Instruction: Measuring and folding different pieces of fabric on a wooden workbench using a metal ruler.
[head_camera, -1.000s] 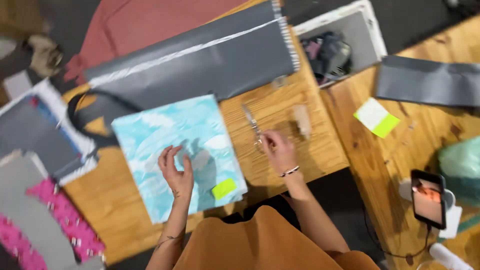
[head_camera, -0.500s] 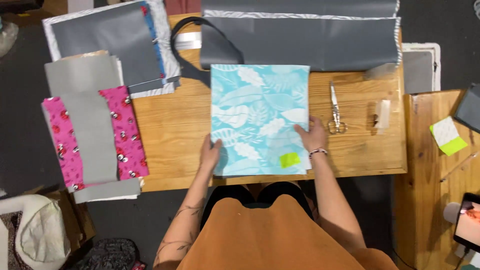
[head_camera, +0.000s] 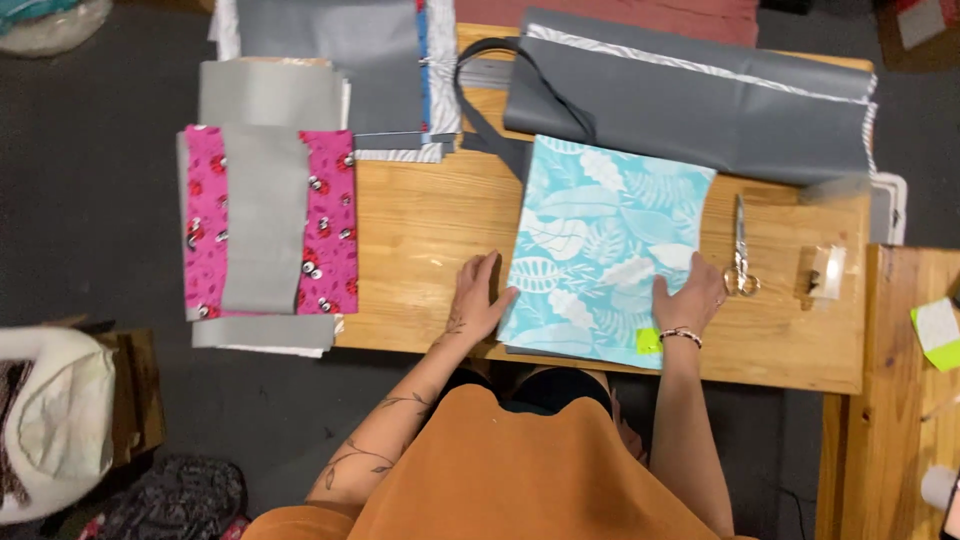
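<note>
On bench (head_camera: 440, 215), left hand (head_camera: 478, 300) and right hand (head_camera: 690, 298) flat, open, pressing blue cloth (head_camera: 600, 240). Could slide crooked; scissors (head_camera: 740, 250) near, could snag.

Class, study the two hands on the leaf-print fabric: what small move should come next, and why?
Probably smooth the light-blue leaf-print fabric flat outward. The left hand rests at its left edge and the right hand on its right side, both flat and holding nothing. The scissors lie untouched on the wooden table beside the right hand.
</note>
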